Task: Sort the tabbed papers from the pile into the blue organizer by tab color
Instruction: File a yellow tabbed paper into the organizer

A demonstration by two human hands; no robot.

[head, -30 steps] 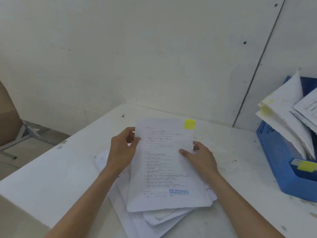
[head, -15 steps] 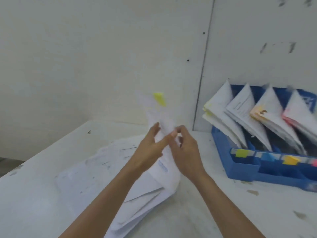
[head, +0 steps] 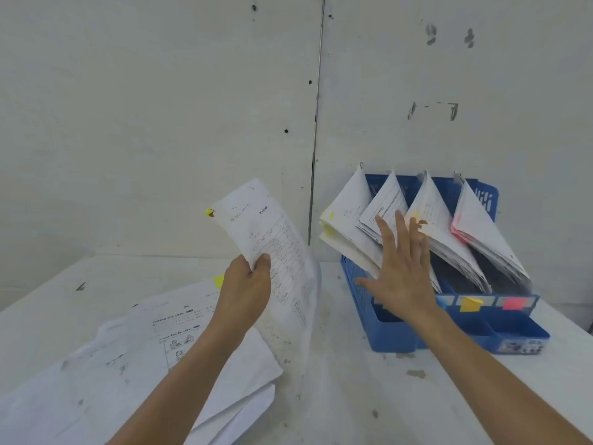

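My left hand (head: 245, 289) grips a printed sheet (head: 269, 239) with a yellow tab at its top left corner, holding it up above the table. The loose pile of papers (head: 134, 358) lies on the white table at the lower left; its top sheet shows a yellow tab. The blue organizer (head: 417, 329) stands at the right with several leaning stacks of paper in its slots. My right hand (head: 402, 271) is spread open, fingers straight, against the left stacks in the organizer. Orange and pink labels show on the organizer's front divider.
The table (head: 353, 396) is stained white and meets a white wall with a vertical panel seam directly behind. The organizer stands against that wall. A dark gap shows at the table's right edge.
The hands have parted. My left hand alone now holds the yellow-tabbed sheet, lifted higher, while my right hand has let go and reached right onto the organizer's stacks. The view turned right.
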